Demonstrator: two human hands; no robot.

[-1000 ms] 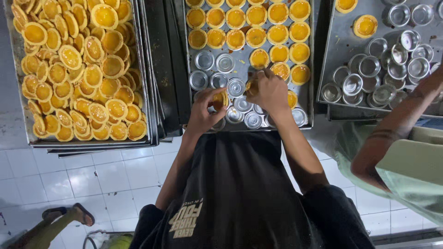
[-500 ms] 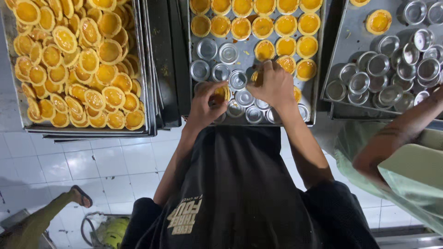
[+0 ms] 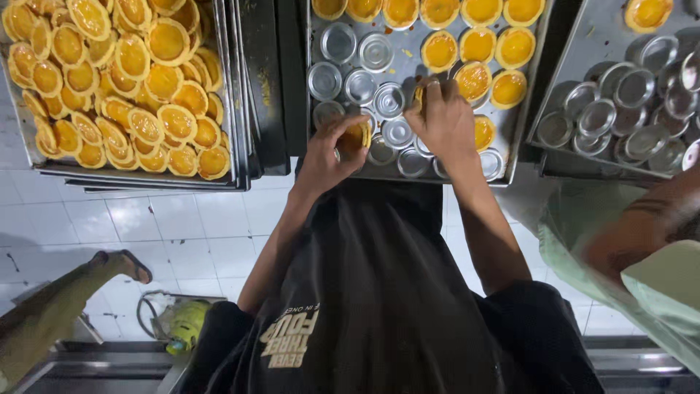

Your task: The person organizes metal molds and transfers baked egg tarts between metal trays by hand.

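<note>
While the left hand [image 3: 332,157] closes round a golden egg tart in its round metal mould [image 3: 356,136] at the near edge of the flat steel baking tray [image 3: 315,44], the right hand [image 3: 443,120] pinches a second yellow tart [image 3: 421,95], prob. to lift it from its tin. Emptied round silver tins [image 3: 361,86] lie w/ the unfilled rows, filled tarts [image 3: 477,45] behind.

Left hand [image 3: 332,157] grips egg tart [image 3: 357,136]; right hand [image 3: 443,120] pinches another tart [image 3: 420,95] over metal tray [image 3: 519,109] of empty tins [image 3: 360,85].

White-tiled kitchen floor seen from above.

White square floor tiles [image 3: 182,233] are spread with dark grout lines and a few dark specks at 8 o'clock; a steel counter edge [image 3: 95,361] is caught at 7 o'clock, evenly lit.
</note>
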